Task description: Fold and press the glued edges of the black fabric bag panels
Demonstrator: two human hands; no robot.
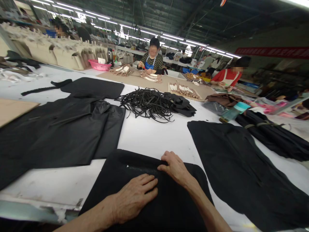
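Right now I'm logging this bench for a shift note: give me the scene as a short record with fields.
surface: white table
left hand: flat on the near black fabric piece
right hand: fingers curled at that piece's far edge, grip unclear
left side: black fabric stack
right side: black panel
centre: pile of black strips
beyond: person in stripes and person in red at a brown table

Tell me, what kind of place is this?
Probably a sewing or bag-making factory: cut black fabric pieces lie on a long white table, a pile of black straps sits in the middle, and other workers sit at tables under strip lights.
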